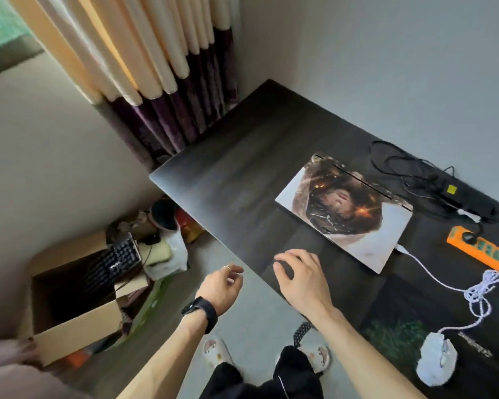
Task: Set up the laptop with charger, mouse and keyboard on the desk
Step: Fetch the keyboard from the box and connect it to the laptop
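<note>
Two bare hands reach forward, both grips loose and holding nothing. The left hand [221, 285], a black watch [202, 312] on its wrist, hangs over the floor just off the bench [242, 156] edge, fingers lightly curled. The right hand [300, 276] is over the bench, fingers spread and bent, near the closed laptop [343, 208]. At near right a white mouse [437, 361] lies on the bench, its white cable [432, 272] running to the laptop. On the floor at left, the keyboard [113, 260] leans in an open cardboard box [75, 329]. Beyond the laptop lie an orange power strip [490, 251] and the black charger [470, 200].
</note>
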`<control>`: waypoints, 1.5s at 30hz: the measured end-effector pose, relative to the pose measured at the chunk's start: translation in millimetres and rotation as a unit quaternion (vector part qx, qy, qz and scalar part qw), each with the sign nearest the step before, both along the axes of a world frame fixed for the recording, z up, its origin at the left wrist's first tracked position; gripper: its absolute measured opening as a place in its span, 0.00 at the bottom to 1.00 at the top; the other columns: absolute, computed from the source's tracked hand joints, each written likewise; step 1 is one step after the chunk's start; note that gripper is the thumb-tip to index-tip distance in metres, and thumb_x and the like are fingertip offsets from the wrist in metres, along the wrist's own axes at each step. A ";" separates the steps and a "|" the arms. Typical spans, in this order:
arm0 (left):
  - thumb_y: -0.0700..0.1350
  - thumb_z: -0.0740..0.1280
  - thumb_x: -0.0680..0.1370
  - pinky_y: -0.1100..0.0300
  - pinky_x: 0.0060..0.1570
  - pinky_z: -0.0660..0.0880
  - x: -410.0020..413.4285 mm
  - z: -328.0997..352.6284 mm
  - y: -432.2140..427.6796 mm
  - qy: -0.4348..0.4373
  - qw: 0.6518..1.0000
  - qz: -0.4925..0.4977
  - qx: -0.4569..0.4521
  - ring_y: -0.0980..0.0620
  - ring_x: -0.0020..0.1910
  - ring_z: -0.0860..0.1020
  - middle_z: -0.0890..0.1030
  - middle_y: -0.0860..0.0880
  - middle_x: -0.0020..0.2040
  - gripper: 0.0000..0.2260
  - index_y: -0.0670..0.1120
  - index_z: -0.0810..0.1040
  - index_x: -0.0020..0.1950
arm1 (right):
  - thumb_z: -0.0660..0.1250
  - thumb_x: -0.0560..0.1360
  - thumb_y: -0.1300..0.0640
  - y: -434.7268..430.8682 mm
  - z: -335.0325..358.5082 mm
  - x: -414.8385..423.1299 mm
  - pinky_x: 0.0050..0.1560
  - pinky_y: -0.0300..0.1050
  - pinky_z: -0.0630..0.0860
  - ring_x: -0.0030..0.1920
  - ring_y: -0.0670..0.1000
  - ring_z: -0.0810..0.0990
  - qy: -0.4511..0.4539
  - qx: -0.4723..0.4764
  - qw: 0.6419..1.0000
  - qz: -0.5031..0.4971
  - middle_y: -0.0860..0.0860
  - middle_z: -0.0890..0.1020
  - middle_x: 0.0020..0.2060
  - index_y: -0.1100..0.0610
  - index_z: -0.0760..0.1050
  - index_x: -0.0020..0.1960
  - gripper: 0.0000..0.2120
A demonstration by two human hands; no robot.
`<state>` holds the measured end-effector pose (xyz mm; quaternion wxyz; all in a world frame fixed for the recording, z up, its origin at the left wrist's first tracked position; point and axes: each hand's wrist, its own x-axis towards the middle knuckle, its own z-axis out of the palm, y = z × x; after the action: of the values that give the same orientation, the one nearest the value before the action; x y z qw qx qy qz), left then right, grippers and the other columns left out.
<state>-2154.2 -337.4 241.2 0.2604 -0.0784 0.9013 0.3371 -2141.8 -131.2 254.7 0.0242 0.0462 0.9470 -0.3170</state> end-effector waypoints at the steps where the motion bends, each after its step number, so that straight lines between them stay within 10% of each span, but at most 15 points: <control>1: 0.50 0.63 0.78 0.61 0.50 0.77 3.5 -2.4 -26.2 -0.005 1.000 0.017 0.005 0.57 0.47 0.82 0.81 0.58 0.46 0.10 0.55 0.78 0.57 | 0.68 0.77 0.49 -25.8 -4.2 1.3 0.59 0.44 0.73 0.56 0.52 0.74 -0.005 0.000 1.000 0.016 0.45 0.80 0.53 0.47 0.83 0.55 0.09; 15: 0.52 0.62 0.78 0.61 0.54 0.76 80.5 -21.1 -299.3 -0.013 0.961 0.275 -0.011 0.54 0.52 0.80 0.83 0.55 0.53 0.10 0.56 0.79 0.56 | 0.61 0.80 0.46 -306.4 -9.1 -14.0 0.62 0.41 0.68 0.63 0.46 0.71 -0.170 -0.001 0.934 0.314 0.42 0.77 0.60 0.44 0.77 0.64 0.14; 33: 0.50 0.63 0.78 0.64 0.54 0.71 40.5 -105.5 -389.5 -0.122 0.860 0.493 0.059 0.53 0.56 0.78 0.81 0.52 0.57 0.11 0.52 0.78 0.59 | 0.65 0.78 0.42 -449.1 -109.2 -158.2 0.62 0.47 0.73 0.64 0.49 0.75 -0.324 0.086 0.845 0.416 0.48 0.77 0.65 0.51 0.67 0.72 0.26; 45: 0.49 0.63 0.79 0.60 0.48 0.70 -7.1 -248.7 -490.8 -0.175 0.738 0.636 0.140 0.47 0.54 0.77 0.75 0.46 0.64 0.23 0.46 0.63 0.73 | 0.61 0.75 0.31 -595.2 -252.2 -247.9 0.78 0.57 0.55 0.80 0.61 0.54 -0.282 0.254 0.789 0.483 0.60 0.58 0.79 0.58 0.54 0.81 0.45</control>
<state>-2161.3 -828.2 -7.5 0.1463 -0.6538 0.5227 0.5272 -2389.7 -726.4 2.4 0.4277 -0.3250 0.8433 0.0152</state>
